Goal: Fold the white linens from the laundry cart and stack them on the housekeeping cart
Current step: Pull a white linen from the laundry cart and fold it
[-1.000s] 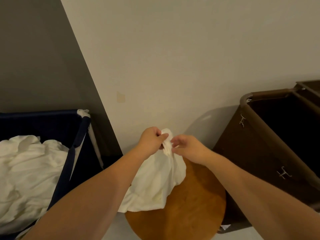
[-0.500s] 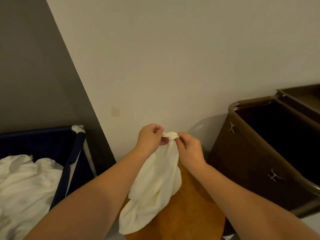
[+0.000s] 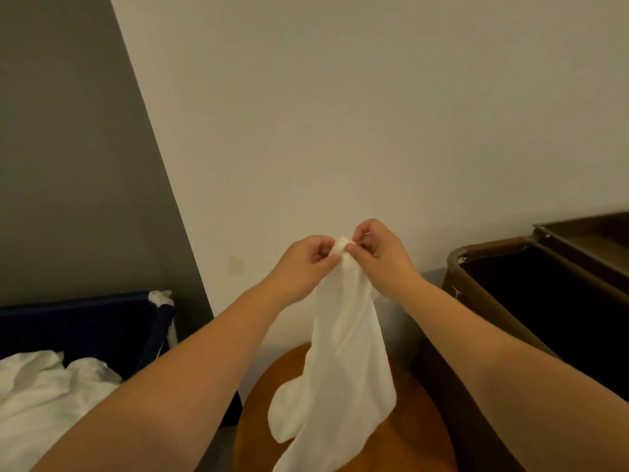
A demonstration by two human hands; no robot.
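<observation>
A white linen (image 3: 340, 362) hangs in front of me, bunched at its top. My left hand (image 3: 303, 264) and my right hand (image 3: 381, 253) both pinch that top corner, fingertips almost touching. The cloth drapes down over a round wooden table (image 3: 418, 434). At the lower left stands the dark blue laundry cart (image 3: 85, 321), with a heap of white linens (image 3: 44, 393) inside. The brown housekeeping cart (image 3: 493, 301) is at the right, its dark bin open.
A pale wall rises straight ahead, with a grey wall section at the left behind the laundry cart. The round table sits between the two carts, close to the wall. A shelf part of the brown cart (image 3: 592, 233) shows at the far right.
Both hands have lifted the linen higher and drawn together at its top corner. The cloth now hangs longer and narrower. The view has tilted upward.
</observation>
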